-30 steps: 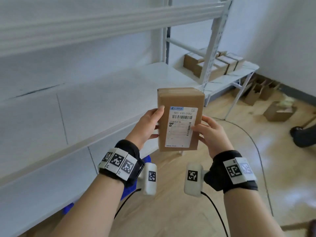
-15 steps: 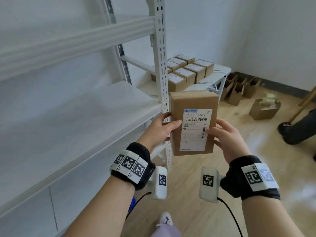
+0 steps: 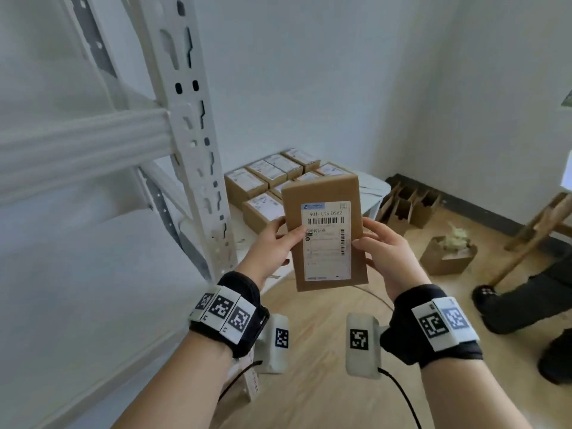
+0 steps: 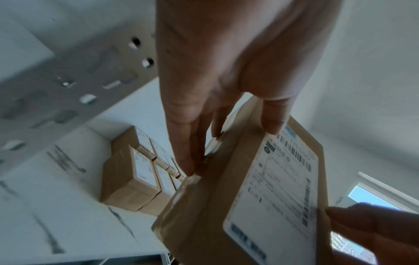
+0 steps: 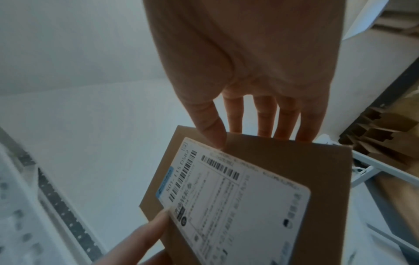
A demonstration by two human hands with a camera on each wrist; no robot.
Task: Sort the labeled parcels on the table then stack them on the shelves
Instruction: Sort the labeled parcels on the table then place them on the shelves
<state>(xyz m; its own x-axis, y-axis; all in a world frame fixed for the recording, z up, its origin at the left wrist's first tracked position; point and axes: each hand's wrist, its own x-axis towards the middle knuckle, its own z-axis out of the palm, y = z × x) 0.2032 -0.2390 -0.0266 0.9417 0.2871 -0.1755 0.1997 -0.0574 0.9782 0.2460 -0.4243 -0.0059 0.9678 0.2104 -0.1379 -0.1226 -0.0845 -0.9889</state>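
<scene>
**A:** status on the parcel?

**B:** I'm holding the parcel (image 3: 325, 233) upright in the centre of the frame, label (image 3: 326, 239) facing me. My left hand (image 3: 272, 246) is gripping its left edge, thumb lying on the label's left margin, the other fingers (image 4: 188, 143) running down the taped side. My right hand (image 3: 383, 255) is gripping the right edge, thumb on the front, the other fingers (image 5: 283, 122) going behind it.

**A:** touching anything else?

**B:** No, it's hanging in the air, clear of the shelf post (image 3: 192, 144) at left of centre.

**A:** other parcels?

**B:** The stacked parcels (image 3: 263, 193) are sitting in rows on the white shelf (image 3: 374, 187) just behind the one I'm holding, labels up.

**A:** floor?

**B:** Empty cartons (image 3: 408, 205) are leaning at the wall, right of centre. An open box (image 3: 448, 255) is sitting nearer the right edge.
</scene>
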